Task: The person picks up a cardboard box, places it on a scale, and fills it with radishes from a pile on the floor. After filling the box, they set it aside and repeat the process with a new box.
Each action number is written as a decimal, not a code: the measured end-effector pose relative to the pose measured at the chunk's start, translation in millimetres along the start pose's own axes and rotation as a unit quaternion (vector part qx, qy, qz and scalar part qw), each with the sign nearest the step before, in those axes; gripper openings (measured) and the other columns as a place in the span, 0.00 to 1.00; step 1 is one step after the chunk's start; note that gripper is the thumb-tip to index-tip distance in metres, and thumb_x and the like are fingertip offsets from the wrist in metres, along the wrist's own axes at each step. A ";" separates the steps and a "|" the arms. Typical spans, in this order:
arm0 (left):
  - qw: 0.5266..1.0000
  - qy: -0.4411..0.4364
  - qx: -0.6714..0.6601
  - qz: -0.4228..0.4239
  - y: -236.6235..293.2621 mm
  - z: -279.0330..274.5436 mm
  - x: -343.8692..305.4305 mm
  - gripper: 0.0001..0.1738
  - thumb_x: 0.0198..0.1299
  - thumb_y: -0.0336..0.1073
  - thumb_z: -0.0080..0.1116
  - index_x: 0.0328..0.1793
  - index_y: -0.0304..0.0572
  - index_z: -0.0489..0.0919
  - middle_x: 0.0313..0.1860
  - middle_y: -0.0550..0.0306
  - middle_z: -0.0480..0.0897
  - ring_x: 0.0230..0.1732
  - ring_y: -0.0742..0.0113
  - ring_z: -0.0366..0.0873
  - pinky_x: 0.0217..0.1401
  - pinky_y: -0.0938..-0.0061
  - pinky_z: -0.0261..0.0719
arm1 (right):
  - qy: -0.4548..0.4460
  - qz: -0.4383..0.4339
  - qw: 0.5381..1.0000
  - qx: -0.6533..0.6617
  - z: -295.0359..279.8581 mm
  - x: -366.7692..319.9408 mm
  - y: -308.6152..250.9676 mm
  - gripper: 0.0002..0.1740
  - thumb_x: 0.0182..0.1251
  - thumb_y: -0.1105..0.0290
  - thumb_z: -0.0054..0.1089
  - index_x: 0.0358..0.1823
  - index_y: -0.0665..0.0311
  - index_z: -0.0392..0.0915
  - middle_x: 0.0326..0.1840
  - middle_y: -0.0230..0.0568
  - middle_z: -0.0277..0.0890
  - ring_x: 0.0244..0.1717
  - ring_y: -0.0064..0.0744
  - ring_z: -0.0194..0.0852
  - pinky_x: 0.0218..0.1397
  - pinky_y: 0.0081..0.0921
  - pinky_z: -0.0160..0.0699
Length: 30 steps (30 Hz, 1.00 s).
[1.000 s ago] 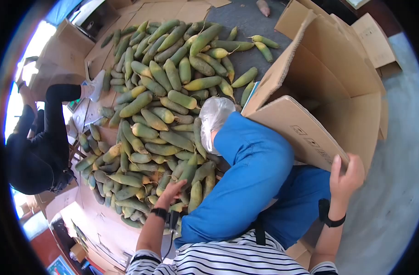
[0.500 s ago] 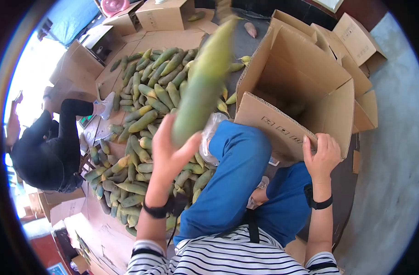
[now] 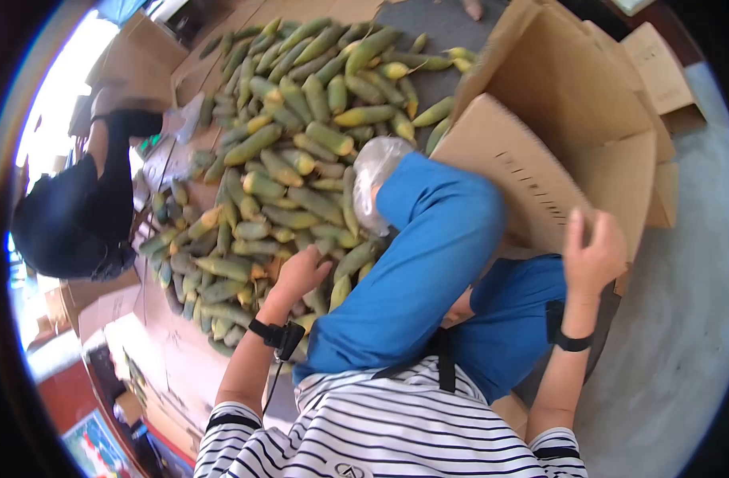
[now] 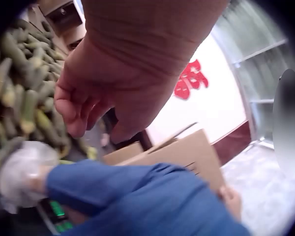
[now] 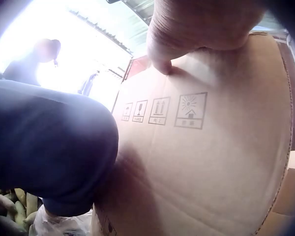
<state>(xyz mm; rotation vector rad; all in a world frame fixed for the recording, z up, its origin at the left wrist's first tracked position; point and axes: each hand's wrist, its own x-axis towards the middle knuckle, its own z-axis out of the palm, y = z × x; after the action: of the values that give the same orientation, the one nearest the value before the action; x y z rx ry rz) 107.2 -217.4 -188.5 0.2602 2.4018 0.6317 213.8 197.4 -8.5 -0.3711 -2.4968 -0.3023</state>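
Note:
In the head view my left hand (image 3: 303, 275) is over the near side of a large pile of green radishes (image 3: 257, 145), its fingers loosely bent. The left wrist view shows the curled fingers (image 4: 76, 115) and the thumb with nothing visible between them. My right hand (image 3: 594, 251) holds the top edge of a tall, open cardboard box (image 3: 500, 163) that leans by my knee. Its thumb lies against the printed outer face (image 5: 167, 147), and the other fingers are largely hidden. The bottom of the box is out of sight in the head view.
A plastic bag covers my foot (image 3: 376, 179) beside the pile. At the left, a person in black (image 3: 78, 215) sits across from me. More cardboard boxes (image 3: 659, 72) stand behind the open one. Flattened cardboard (image 3: 169, 350) covers floor around the radishes.
My left hand rose from the pile with a green radish half a second ago; now it is back over the pile without it. My right hand stays at the box edge.

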 end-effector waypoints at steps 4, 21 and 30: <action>0.979 -0.096 0.165 -0.075 -92.2 51.7 -30.9 0.23 0.55 0.48 0.61 0.47 0.36 0.75 0.41 0.40 0.82 0.45 0.45 0.80 0.45 0.56 0.78 | 0.013 -0.006 0.999 -0.031 5.7 -1.7 -5.5 0.14 0.64 0.57 0.60 0.36 0.61 0.75 0.30 0.39 0.76 0.31 0.45 0.76 0.32 0.38 0.71; 0.979 0.028 -0.014 -0.204 -182.2 130.8 25.3 0.26 0.51 0.45 0.63 0.48 0.31 0.72 0.47 0.33 0.78 0.50 0.39 0.78 0.53 0.55 0.77 | -0.065 0.068 0.995 -0.023 5.9 -6.4 1.2 0.20 0.70 0.54 0.54 0.42 0.67 0.75 0.35 0.46 0.78 0.36 0.45 0.77 0.37 0.35 0.73; 0.952 0.017 -0.111 -0.286 -194.5 166.1 36.6 0.35 0.47 0.51 0.69 0.54 0.34 0.72 0.49 0.38 0.80 0.53 0.44 0.78 0.55 0.58 0.76 | -0.096 0.092 0.990 -0.040 2.4 -4.3 3.5 0.21 0.70 0.54 0.52 0.42 0.68 0.75 0.35 0.45 0.78 0.35 0.43 0.77 0.37 0.34 0.73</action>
<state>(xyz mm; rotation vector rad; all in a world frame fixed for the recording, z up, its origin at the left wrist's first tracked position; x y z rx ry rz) 177.0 -311.2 -418.8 -0.5301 2.2509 0.6203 217.1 200.6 -12.5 -0.6884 -2.6174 -0.3043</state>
